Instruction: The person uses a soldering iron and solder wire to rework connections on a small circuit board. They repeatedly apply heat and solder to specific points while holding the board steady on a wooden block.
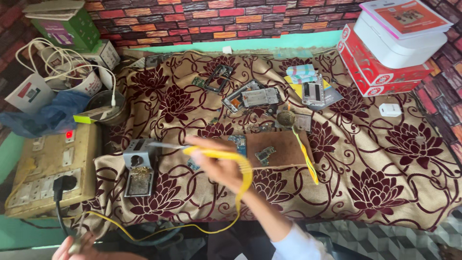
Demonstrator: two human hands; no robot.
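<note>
Your right hand (219, 166) is smeared by motion in the middle of the frame, yet you can see it clenched round the yellow soldering iron (211, 153), whose metal tip points left toward the grey iron stand (138, 168). The iron's yellow cord (243, 185) loops down and off toward the lower left. Your left hand (72, 248) is cut off by the bottom edge at the lower left; it touches a black cable, but whether it grips it you cannot tell. The stand's tray holds a wad of brass wool. A round metal bowl (103, 103) at the left is half covered by a small box, so its contents stay hidden. On the flowered cloth over the table (385, 154) lie one brown board (279, 149) carrying one small circuit board (264, 155), and two red boxes (373, 67) stacked at the upper right.
</note>
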